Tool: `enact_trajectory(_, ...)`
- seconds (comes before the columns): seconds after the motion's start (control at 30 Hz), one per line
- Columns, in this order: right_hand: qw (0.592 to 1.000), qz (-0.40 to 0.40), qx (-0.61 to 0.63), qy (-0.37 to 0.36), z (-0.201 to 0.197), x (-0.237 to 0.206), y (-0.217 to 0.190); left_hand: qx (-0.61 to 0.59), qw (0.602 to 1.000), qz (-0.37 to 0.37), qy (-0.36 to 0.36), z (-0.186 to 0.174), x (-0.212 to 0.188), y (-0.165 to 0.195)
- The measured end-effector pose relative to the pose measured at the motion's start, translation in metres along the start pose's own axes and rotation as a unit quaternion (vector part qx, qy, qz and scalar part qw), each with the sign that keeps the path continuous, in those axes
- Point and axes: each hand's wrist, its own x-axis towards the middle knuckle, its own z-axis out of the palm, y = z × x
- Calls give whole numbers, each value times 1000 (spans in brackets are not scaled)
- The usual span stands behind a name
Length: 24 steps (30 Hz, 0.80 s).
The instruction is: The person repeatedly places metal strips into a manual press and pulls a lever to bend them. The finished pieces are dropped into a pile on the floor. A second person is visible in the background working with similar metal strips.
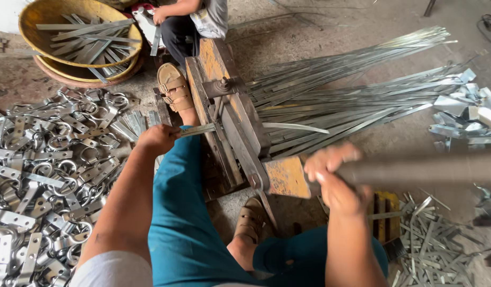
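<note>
My left hand (pixel 158 138) is closed on the near end of a thin flat metal strip (pixel 198 129) that lies across the bed of a hand-operated cutting or bending machine (pixel 232 125) with a yellow-painted, worn frame. My right hand (pixel 335 178) grips the machine's long grey lever handle (pixel 426 169), which runs off to the right and is blurred by motion. The strip passes under the machine's blade bar near its pivot bolt (pixel 223 83). I sit astride the machine in teal trousers, one sandalled foot (pixel 173 87) beside the frame and the other (pixel 250 220) below it.
A heap of bent metal ring clamps (pixel 49 175) covers the floor at left. Long metal strips (pixel 351 85) fan out behind the machine, short offcuts (pixel 431 239) lie at lower right. A yellow basin (pixel 78 37) holds cut strips. Another person (pixel 192 21) sits at the top.
</note>
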Motion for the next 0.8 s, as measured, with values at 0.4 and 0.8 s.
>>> enact_trajectory(0.4, 995, -64, -47, 63, 13, -90, -12, 95, 995, -3, -8, -16, -70, 31)
enact_trajectory(0.8, 983, -123, -58, 126, 30, -118, -5, -39, 988, -111, 96, 7, -114, -16)
